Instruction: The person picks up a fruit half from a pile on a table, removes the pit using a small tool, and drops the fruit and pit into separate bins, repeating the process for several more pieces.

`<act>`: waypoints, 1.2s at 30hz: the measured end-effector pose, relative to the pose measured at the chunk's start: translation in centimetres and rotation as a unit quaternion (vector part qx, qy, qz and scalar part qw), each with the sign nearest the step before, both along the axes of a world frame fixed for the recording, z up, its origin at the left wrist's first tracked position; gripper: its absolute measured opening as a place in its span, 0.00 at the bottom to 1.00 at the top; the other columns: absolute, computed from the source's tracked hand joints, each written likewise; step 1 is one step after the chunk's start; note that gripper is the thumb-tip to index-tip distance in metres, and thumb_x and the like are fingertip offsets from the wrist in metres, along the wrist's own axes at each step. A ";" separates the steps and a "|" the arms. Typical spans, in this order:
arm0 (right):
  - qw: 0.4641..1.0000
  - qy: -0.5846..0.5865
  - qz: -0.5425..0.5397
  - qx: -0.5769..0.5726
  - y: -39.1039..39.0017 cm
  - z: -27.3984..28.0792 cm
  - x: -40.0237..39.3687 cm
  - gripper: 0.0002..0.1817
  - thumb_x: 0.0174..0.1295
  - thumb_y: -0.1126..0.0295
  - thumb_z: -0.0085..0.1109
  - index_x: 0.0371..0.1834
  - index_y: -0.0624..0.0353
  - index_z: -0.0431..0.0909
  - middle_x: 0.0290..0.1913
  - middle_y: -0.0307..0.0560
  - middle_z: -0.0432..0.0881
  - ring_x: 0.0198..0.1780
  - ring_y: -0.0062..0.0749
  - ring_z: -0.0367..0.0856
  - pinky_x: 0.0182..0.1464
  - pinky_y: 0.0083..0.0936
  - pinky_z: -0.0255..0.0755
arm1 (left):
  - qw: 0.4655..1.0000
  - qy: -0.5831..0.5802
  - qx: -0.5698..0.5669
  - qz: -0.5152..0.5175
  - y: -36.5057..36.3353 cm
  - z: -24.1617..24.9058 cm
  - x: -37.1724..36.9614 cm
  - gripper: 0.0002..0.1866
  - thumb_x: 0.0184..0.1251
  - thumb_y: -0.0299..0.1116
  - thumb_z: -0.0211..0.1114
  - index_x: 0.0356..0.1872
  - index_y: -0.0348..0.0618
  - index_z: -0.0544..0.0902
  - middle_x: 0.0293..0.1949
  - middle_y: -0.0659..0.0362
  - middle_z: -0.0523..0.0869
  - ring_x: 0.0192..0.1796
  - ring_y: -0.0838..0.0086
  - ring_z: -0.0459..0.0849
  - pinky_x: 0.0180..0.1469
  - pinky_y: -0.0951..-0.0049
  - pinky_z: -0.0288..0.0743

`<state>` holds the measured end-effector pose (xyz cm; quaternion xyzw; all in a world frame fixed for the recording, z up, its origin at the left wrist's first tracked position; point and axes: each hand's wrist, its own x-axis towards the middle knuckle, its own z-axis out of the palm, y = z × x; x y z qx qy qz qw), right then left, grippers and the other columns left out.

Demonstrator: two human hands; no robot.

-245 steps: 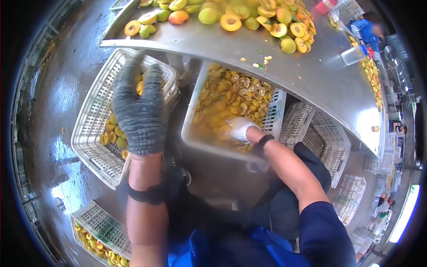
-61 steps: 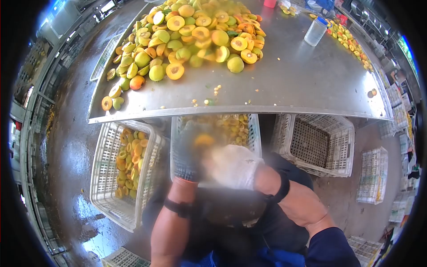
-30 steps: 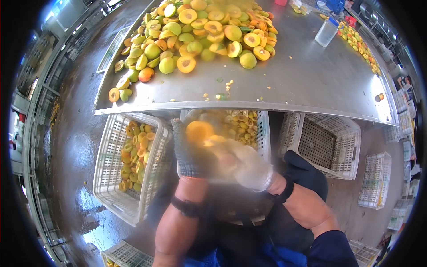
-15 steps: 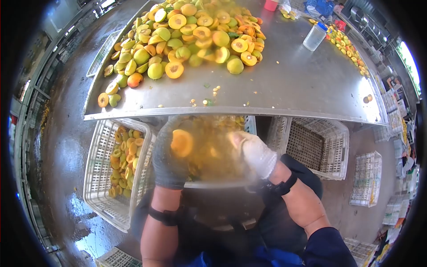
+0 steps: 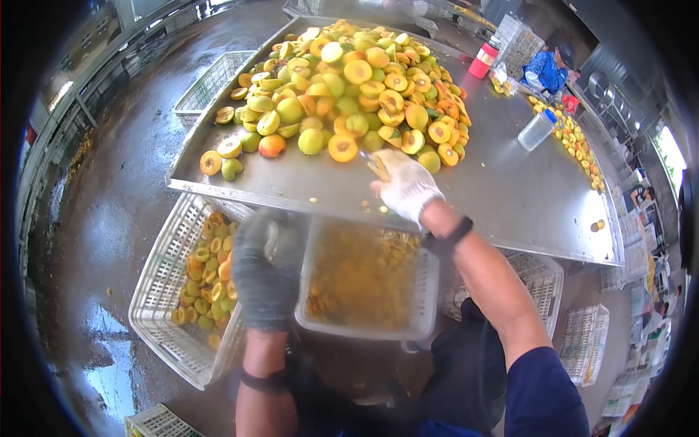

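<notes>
My right hand [image 5: 405, 183], in a white knit glove, reaches over the table's front edge. Its fingers are closed on something small with a shiny tip that I cannot make out, right beside a cut peach half [image 5: 342, 148] at the front of the peach pile [image 5: 357, 71]. My left hand [image 5: 268, 273], in a dark grey glove, is smeared by motion over the inner rim of the left white crate [image 5: 156, 291]. Peach halves [image 5: 207, 269] lie inside that crate. Between my hands, below the table edge, sits a translucent tub [image 5: 371, 331] with yellow-brown bits in it.
The metal table [image 5: 466, 193] carries a clear bottle with a blue lid [image 5: 537, 131], a red cup [image 5: 483, 60] and more fruit [image 5: 582, 153] along its right edge. Another person [image 5: 546, 71] sits at the far right. White crates [image 5: 585, 342] stand on the floor.
My right hand has moved up from over the tub to the pile. My left hand, earlier beside a peach half over the tub, has shifted left towards the crate. The view has tilted upwards.
</notes>
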<state>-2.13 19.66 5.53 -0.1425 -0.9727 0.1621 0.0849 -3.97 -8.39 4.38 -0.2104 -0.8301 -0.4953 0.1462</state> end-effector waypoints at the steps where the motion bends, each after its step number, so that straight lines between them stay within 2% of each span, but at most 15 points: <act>1: 0.998 -0.001 0.023 0.057 0.4 -0.3 -2.9 0.30 0.61 0.64 0.69 0.68 0.54 0.73 0.61 0.60 0.81 0.61 0.57 0.81 0.63 0.45 0.76 | 0.999 -0.022 -0.012 -0.032 0.1 0.1 -0.1 0.18 0.69 0.32 0.67 0.57 0.35 0.84 0.58 0.43 0.85 0.61 0.49 0.83 0.65 0.56 0.75; 8: 0.975 -0.051 0.127 0.178 1.7 -4.5 -13.4 0.31 0.59 0.65 0.71 0.68 0.51 0.74 0.67 0.55 0.79 0.62 0.52 0.82 0.61 0.43 0.78 | 0.998 -0.031 -0.005 -0.062 0.7 -0.1 -1.3 0.14 0.63 0.29 0.70 0.49 0.35 0.88 0.46 0.45 0.90 0.52 0.51 0.87 0.59 0.57 0.80; 11: 0.982 -0.168 0.076 0.047 -0.2 -1.1 -12.1 0.29 0.59 0.63 0.72 0.65 0.51 0.77 0.57 0.55 0.85 0.58 0.56 0.84 0.58 0.45 0.78 | 0.996 -0.048 0.010 -0.075 0.8 -0.2 -1.2 0.14 0.63 0.28 0.70 0.49 0.35 0.88 0.46 0.45 0.90 0.52 0.52 0.88 0.59 0.58 0.80; 12: 0.993 -0.055 0.100 -0.008 1.2 -3.3 -11.1 0.26 0.60 0.65 0.73 0.62 0.54 0.79 0.46 0.51 0.88 0.48 0.49 0.88 0.50 0.38 0.80 | 0.994 -0.065 0.023 -0.086 0.7 -0.1 -1.1 0.15 0.65 0.29 0.69 0.51 0.35 0.88 0.47 0.45 0.90 0.52 0.53 0.88 0.59 0.59 0.80; 15: 0.940 -0.061 0.074 -0.329 -0.9 0.2 -6.0 0.30 0.59 0.65 0.77 0.64 0.57 0.77 0.45 0.44 0.86 0.42 0.33 0.84 0.45 0.27 0.79 | 0.965 -0.180 0.136 -0.131 0.8 -0.6 -0.5 0.18 0.72 0.32 0.66 0.59 0.37 0.84 0.52 0.46 0.88 0.54 0.57 0.88 0.60 0.62 0.80; 17: 0.868 -0.035 0.068 -0.491 -2.7 1.4 -2.0 0.35 0.57 0.62 0.82 0.66 0.58 0.76 0.45 0.40 0.83 0.41 0.22 0.79 0.41 0.20 0.77 | 0.876 -0.338 0.300 -0.168 1.9 -1.9 0.3 0.21 0.77 0.34 0.63 0.67 0.38 0.79 0.58 0.47 0.86 0.57 0.60 0.87 0.61 0.64 0.80; 20: 0.824 0.064 0.080 -0.557 -6.5 2.0 3.3 0.47 0.52 0.54 0.85 0.71 0.65 0.71 0.56 0.42 0.81 0.53 0.22 0.77 0.58 0.23 0.75 | 0.809 -0.355 0.423 -0.200 4.7 -2.0 1.6 0.26 0.82 0.34 0.58 0.76 0.40 0.68 0.64 0.48 0.81 0.62 0.63 0.83 0.64 0.65 0.79; 21: 0.806 0.084 0.065 -0.582 -7.5 1.7 4.6 0.49 0.52 0.54 0.85 0.72 0.66 0.69 0.57 0.43 0.80 0.55 0.23 0.77 0.61 0.24 0.74 | 0.901 -0.235 0.304 -0.200 5.0 -2.4 1.9 0.27 0.82 0.35 0.58 0.77 0.40 0.67 0.64 0.48 0.80 0.64 0.63 0.82 0.65 0.64 0.78; 22: 0.859 0.110 0.065 -0.495 -8.3 1.6 6.0 0.50 0.50 0.53 0.86 0.73 0.65 0.69 0.58 0.43 0.80 0.55 0.22 0.77 0.59 0.23 0.75 | 0.960 -0.105 0.173 -0.193 5.2 -3.0 2.2 0.28 0.83 0.36 0.58 0.78 0.40 0.65 0.64 0.49 0.80 0.65 0.63 0.81 0.66 0.62 0.78; 23: 0.902 0.134 0.061 -0.405 -9.0 1.6 7.3 0.52 0.49 0.52 0.87 0.73 0.64 0.68 0.59 0.43 0.80 0.55 0.22 0.77 0.57 0.23 0.77 | 0.946 -0.135 0.213 -0.204 6.0 -3.9 2.6 0.28 0.83 0.42 0.56 0.77 0.41 0.66 0.63 0.49 0.81 0.63 0.63 0.82 0.62 0.63 0.78; 25: 0.814 0.142 0.044 -0.561 -8.5 1.7 9.6 0.39 0.65 0.54 0.75 0.73 0.61 0.69 0.60 0.45 0.80 0.47 0.19 0.78 0.44 0.20 0.79 | 0.910 -0.193 0.294 -0.220 7.5 -4.6 3.4 0.32 0.83 0.55 0.52 0.75 0.42 0.68 0.61 0.50 0.81 0.58 0.62 0.83 0.56 0.64 0.79; 27: 0.715 0.219 0.034 -0.664 -7.2 0.6 11.2 0.31 0.73 0.56 0.66 0.72 0.59 0.70 0.57 0.47 0.81 0.39 0.18 0.79 0.36 0.19 0.78 | 0.789 -0.346 0.435 -0.263 7.9 -4.0 3.9 0.35 0.81 0.63 0.47 0.72 0.43 0.71 0.58 0.50 0.82 0.52 0.63 0.84 0.47 0.68 0.77; 29: 0.778 0.191 0.017 -0.599 -6.8 1.5 13.4 0.21 0.82 0.62 0.50 0.72 0.60 0.69 0.44 0.46 0.83 0.26 0.19 0.76 0.30 0.18 0.74 | 0.598 -0.507 0.570 -0.246 7.8 -1.3 4.4 0.39 0.79 0.69 0.43 0.69 0.44 0.74 0.54 0.51 0.84 0.47 0.65 0.83 0.37 0.72 0.74; 34: 0.816 0.126 0.015 -0.563 -5.9 0.6 15.3 0.20 0.81 0.63 0.51 0.71 0.57 0.70 0.36 0.41 0.82 0.27 0.18 0.76 0.30 0.17 0.72 | 0.564 -0.515 0.559 -0.322 7.4 -2.1 3.7 0.33 0.81 0.60 0.48 0.68 0.42 0.76 0.52 0.51 0.85 0.48 0.64 0.84 0.38 0.69 0.78; 36: 0.868 0.147 0.046 -0.472 -6.3 0.6 15.2 0.20 0.79 0.63 0.56 0.69 0.56 0.71 0.38 0.45 0.83 0.30 0.25 0.80 0.32 0.22 0.74 | 0.736 -0.391 0.462 -0.302 8.1 -2.6 3.9 0.32 0.81 0.57 0.49 0.69 0.40 0.75 0.52 0.50 0.85 0.49 0.64 0.84 0.42 0.68 0.80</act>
